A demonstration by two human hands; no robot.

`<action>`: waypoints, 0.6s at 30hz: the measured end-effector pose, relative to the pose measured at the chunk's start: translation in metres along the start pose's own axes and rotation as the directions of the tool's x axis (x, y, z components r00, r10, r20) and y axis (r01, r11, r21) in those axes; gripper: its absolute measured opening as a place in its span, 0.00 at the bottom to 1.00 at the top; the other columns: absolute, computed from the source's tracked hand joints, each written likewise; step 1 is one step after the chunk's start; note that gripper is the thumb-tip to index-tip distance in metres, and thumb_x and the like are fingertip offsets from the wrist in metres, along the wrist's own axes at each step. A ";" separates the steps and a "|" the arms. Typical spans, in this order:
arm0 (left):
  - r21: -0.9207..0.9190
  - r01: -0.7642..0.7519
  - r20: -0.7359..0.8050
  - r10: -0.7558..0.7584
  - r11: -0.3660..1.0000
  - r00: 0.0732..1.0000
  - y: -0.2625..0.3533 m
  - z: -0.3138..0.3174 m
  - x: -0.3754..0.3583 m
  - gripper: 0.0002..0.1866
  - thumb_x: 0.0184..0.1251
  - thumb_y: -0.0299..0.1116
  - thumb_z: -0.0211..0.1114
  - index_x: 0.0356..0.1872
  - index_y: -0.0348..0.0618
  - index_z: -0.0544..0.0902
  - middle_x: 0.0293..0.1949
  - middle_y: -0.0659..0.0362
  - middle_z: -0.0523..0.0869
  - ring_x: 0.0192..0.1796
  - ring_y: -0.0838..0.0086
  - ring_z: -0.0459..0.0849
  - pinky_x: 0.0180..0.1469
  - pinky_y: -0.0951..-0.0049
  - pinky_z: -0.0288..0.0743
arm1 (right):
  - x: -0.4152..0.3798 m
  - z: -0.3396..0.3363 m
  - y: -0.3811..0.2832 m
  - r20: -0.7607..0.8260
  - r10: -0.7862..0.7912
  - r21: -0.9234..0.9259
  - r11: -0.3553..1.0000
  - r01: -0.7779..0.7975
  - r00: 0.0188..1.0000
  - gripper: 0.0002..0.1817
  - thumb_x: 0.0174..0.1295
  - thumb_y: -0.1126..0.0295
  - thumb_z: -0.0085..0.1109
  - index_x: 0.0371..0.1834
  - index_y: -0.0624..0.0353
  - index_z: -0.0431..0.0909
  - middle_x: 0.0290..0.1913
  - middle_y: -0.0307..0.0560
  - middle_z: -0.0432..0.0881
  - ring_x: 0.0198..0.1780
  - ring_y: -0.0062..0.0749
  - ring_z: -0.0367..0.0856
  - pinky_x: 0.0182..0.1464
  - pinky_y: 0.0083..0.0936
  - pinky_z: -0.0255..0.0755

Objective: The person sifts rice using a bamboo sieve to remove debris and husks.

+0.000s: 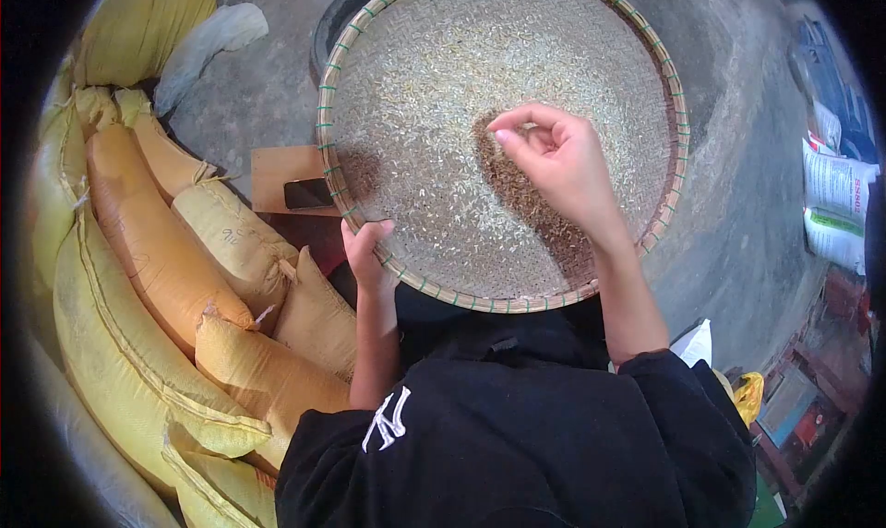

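Head camera view, looking straight down. A large round woven bamboo winnowing tray (351, 57) fills the upper middle, its flat weave covered with a thin scatter of pale rice grains (443, 76). A darker patch of unhusked grains (526, 200) lies near the tray's centre and runs toward its lower right rim. The right hand (558, 159) hovers over that patch, thumb and fingers drawn together in a pinch on a few grains. The left hand (367, 251) grips the tray's lower left rim, fingers curled over the edge. Black sleeves (517, 436) fill the bottom. Left of the tray, stuffed yellow sacks (157, 260) are stacked. A dark phone (307, 193) rests on a brown board (277, 173) beside the tray's left rim, on grey concrete floor (738, 205).
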State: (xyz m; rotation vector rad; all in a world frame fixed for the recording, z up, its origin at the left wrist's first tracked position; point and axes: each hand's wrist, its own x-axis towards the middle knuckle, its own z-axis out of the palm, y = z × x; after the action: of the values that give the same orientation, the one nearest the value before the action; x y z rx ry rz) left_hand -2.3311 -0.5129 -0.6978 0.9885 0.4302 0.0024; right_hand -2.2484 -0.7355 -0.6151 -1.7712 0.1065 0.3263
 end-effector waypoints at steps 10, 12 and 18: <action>-0.048 -0.003 0.009 0.004 0.999 1.000 0.001 0.003 0.001 0.26 0.42 0.25 0.55 0.49 0.31 0.71 0.39 0.54 0.78 0.38 0.69 0.78 0.41 0.72 0.73 | 0.000 0.017 0.001 -0.066 -0.193 -0.429 0.891 0.147 0.979 0.06 0.54 0.69 0.61 0.32 0.58 0.80 0.13 0.45 0.70 0.14 0.29 0.67 0.20 0.27 0.60; -0.017 0.013 0.034 -0.012 1.000 0.999 0.000 0.000 0.001 0.29 0.42 0.27 0.55 0.53 0.31 0.68 0.43 0.52 0.77 0.42 0.66 0.78 0.44 0.71 0.73 | -0.001 0.017 0.002 -0.071 -0.207 -0.397 0.903 0.163 0.976 0.05 0.56 0.69 0.61 0.31 0.58 0.79 0.13 0.42 0.71 0.13 0.24 0.66 0.20 0.27 0.59; -0.003 0.006 0.017 -0.006 1.000 1.000 -0.001 -0.002 0.001 0.30 0.42 0.27 0.55 0.53 0.31 0.68 0.43 0.53 0.77 0.44 0.66 0.78 0.46 0.70 0.71 | 0.002 -0.007 0.006 0.214 0.134 0.569 0.788 -0.235 0.968 0.06 0.59 0.69 0.60 0.35 0.58 0.75 0.14 0.28 0.64 0.13 0.11 0.56 0.16 0.15 0.48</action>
State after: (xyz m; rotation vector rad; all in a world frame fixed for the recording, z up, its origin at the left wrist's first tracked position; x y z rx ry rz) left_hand -2.3312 -0.5116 -0.6999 0.9836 0.4177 -0.0103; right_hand -2.2472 -0.7439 -0.6198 -1.1042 0.2411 0.5178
